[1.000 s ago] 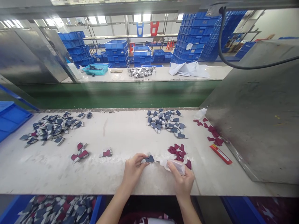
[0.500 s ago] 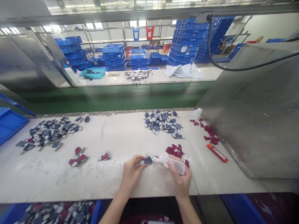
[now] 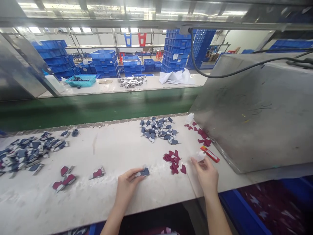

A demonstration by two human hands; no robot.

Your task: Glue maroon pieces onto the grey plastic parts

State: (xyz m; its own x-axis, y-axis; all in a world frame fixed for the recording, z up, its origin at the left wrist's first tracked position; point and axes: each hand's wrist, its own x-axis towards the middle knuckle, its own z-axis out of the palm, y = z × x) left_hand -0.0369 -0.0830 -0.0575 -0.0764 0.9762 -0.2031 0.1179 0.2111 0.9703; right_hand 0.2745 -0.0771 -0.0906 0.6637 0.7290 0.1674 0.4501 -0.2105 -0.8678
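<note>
Nearest, the left hand (image 3: pixel 127 183) pinches a blue-and-white piece (image 3: pixel 144 172) between closed fingertips over the table (image 3: pixel 107 199); the right hand's (image 3: pixel 207 174) curled fingers grasp a translucent bottle (image 3: pixel 201 156). Beyond lie maroon pieces (image 3: pixel 174 167), then a blue-and-white pile (image 3: pixel 156 128).

no readable text or labels anywhere

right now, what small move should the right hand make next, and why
Probably set the pale item in the right hand down by the red packet, freeing it for the loose maroon pieces between the hands; the left hand holds a blue-and-white piece.
</note>
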